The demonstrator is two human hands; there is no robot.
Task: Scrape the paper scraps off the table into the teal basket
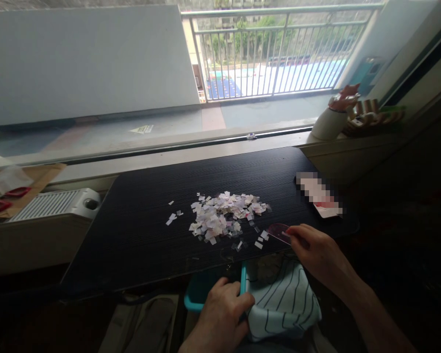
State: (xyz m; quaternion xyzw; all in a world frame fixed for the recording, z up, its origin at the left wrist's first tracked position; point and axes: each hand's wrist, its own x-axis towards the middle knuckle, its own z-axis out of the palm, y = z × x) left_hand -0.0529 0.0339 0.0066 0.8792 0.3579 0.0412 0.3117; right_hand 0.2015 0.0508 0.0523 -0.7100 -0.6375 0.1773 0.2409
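Note:
A loose heap of small paper and clear plastic scraps (220,215) lies in the middle of the black table (139,220). My right hand (318,252) is closed on a thin, translucent pink piece (277,232), flat with a rounded end, held at the right of the heap. A few scraps lie close to its tip. Below the table's front edge is a teal plastic bin (195,296). My left hand (226,309) has its fingers curled over the bin's rim. Light cloth with dark stripes (282,304) is just right of the left hand.
A phone-like object (319,196), partly blurred out, lies at the table's right. Red-handled scissors (7,198) rest on brown card at far left, beside a white ridged radiator (55,203). A white pot (330,122) stands on the sill by the window.

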